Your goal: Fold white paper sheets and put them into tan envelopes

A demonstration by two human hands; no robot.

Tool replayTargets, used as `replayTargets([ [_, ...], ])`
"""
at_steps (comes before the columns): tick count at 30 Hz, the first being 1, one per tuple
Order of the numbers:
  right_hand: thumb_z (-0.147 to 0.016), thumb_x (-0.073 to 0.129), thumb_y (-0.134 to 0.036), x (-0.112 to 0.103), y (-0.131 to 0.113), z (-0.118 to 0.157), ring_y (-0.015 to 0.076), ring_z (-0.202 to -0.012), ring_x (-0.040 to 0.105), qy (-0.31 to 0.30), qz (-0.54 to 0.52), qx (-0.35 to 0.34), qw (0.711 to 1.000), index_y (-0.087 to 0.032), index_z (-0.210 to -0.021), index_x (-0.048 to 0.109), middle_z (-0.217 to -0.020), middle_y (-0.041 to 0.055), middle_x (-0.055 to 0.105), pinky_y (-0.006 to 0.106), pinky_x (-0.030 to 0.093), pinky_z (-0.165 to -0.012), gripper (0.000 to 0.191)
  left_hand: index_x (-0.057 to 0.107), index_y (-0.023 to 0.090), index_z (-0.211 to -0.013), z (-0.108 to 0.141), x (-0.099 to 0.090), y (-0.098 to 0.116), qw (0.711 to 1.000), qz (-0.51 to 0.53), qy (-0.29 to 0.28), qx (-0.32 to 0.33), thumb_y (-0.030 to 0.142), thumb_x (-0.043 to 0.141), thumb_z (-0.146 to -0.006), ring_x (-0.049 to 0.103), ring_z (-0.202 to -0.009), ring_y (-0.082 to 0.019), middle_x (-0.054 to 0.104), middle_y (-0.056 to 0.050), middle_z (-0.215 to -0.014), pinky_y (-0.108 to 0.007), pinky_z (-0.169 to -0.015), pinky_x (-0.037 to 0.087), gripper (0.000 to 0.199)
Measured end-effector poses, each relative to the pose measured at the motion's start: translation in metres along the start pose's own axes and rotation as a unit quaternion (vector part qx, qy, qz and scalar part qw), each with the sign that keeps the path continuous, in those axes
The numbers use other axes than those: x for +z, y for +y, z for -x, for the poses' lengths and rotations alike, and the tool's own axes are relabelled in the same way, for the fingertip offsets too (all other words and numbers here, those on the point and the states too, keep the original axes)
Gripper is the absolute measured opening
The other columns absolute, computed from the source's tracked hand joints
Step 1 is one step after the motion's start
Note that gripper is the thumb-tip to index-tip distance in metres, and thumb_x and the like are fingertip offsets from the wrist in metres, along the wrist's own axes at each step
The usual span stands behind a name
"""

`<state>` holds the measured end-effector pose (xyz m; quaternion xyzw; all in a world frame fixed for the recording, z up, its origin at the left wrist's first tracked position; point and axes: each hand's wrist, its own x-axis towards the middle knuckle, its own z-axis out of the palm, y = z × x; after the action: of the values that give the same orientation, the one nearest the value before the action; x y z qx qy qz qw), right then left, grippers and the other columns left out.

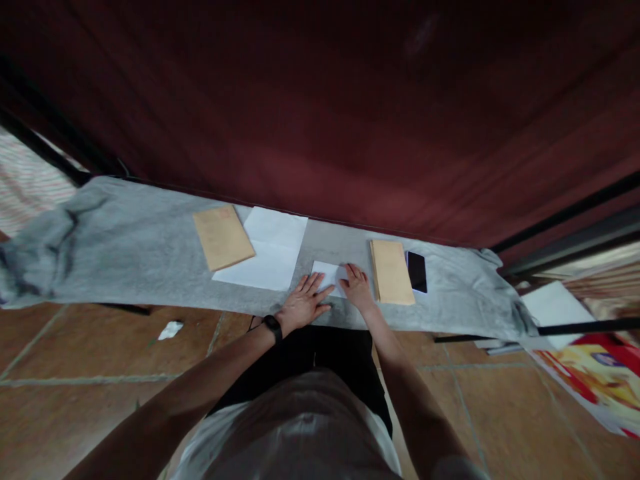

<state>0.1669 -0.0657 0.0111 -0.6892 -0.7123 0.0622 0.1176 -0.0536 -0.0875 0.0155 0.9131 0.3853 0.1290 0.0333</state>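
Note:
In the head view, a small folded sheet of white paper (326, 269) lies on the grey cloth in front of me. My left hand (305, 301) rests on its near left part, fingers spread and flat, with a dark band on the wrist. At the right edge of the sheet, my right hand (357, 287) has its fingers bent around the paper, thumb toward the left. That edge looks slightly raised under the fingers. Left of my hands lies a larger white sheet (274, 257) with crease lines, partly covered by a brown envelope (223, 238).
A stack of brown envelopes (393, 272) lies right of my hands, beside a dark phone (417, 272). Grey cloth (150, 247) covers the narrow bench against a dark red panel (320, 133). On the tiled floor are a crumpled white scrap (171, 330) and a red-yellow package (600, 380).

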Motion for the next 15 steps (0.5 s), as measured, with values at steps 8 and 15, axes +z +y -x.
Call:
replayTargets([
  [8,-0.086,0.062,-0.011,-0.038,-0.002,-0.036,0.0209,-0.108,0.064,-0.041,-0.027,0.006,0.999,-0.021,-0.108,0.073,-0.115,0.0091,0.071,0.03,0.05,-0.096,0.026,0.031,0.014,-0.156,0.001,0.009,-0.004,0.997,0.058,0.051,-0.013,0.05,0.045,-0.1,0.027,-0.151,-0.029,0.033,-0.018,-0.161,-0.048,-0.122,0.031,0.068],
  [15,-0.1,0.048,-0.017,-0.079,-0.005,-0.027,0.0162,-0.101,0.067,0.058,-0.089,-0.055,0.993,-0.022,-0.113,0.065,-0.113,0.0034,0.068,0.028,0.051,-0.093,0.022,0.009,0.024,-0.162,0.009,0.001,-0.012,0.938,0.252,0.202,-0.122,0.038,0.033,-0.105,0.017,-0.155,-0.024,0.016,-0.009,-0.169,-0.049,-0.126,0.023,0.063],
])
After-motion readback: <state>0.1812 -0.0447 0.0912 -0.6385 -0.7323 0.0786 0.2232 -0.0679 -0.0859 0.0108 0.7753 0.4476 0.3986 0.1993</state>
